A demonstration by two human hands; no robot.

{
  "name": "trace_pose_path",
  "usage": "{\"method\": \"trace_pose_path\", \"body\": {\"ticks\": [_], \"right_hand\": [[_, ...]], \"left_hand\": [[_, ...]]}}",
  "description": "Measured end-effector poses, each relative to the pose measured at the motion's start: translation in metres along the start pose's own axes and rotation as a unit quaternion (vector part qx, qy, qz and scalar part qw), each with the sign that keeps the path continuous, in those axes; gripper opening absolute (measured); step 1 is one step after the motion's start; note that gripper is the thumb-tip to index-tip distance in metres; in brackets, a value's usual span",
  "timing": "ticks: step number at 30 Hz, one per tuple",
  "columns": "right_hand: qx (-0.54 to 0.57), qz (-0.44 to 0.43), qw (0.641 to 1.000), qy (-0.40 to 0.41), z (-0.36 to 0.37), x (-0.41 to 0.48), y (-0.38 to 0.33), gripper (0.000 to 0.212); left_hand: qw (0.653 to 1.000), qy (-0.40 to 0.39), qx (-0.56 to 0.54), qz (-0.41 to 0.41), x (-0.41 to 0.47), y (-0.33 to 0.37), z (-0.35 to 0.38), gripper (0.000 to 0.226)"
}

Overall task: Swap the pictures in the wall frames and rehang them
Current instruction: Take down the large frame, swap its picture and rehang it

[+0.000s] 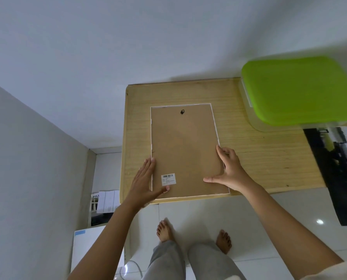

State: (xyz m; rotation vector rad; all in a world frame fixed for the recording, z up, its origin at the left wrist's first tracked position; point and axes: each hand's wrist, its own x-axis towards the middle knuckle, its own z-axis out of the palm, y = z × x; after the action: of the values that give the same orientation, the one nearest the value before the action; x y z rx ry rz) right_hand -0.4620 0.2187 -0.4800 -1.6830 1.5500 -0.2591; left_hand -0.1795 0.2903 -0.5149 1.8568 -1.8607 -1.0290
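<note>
In the head view, a white-rimmed picture frame (pixel 185 150) lies face down on a pale wooden table (pixel 259 158), near its front left corner. Its brown fibreboard back faces up, with a small black hanger (pixel 182 112) at the far end and a white barcode label (pixel 168 178) near the left hand (pixel 145 182). That hand lies flat, fingers straight along the frame's left edge and thumb on the backing. The right hand (pixel 229 168) grips the right edge with bent fingers, thumb stretched across the board. A lime-green lidded plastic box (pixel 297 89) sits at the table's far right, and a dark photo print (pixel 338 168) overhangs the right side.
</note>
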Motion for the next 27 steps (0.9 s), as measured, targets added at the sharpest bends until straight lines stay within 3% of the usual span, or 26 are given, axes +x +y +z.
{"method": "trace_pose_path", "body": {"ticks": [7, 16, 23, 27], "right_hand": [[-0.006, 0.016, 1.000, 0.009, 0.002, 0.006, -0.003, 0.118], [-0.004, 0.001, 0.999, 0.049, 0.010, -0.003, -0.007, 0.103], [0.009, -0.018, 0.999, -0.038, -0.004, -0.020, 0.001, 0.115], [0.022, -0.009, 0.999, -0.027, 0.002, -0.020, 0.000, 0.116]], "left_hand": [[1.000, 0.015, 0.012, -0.005, 0.000, 0.002, 0.002, 0.106], [1.000, 0.023, 0.002, -0.009, -0.006, 0.012, 0.002, 0.106], [0.999, 0.028, 0.022, -0.027, -0.004, 0.019, 0.004, 0.110], [0.997, 0.048, 0.049, -0.037, -0.004, 0.017, 0.009, 0.109]]}}
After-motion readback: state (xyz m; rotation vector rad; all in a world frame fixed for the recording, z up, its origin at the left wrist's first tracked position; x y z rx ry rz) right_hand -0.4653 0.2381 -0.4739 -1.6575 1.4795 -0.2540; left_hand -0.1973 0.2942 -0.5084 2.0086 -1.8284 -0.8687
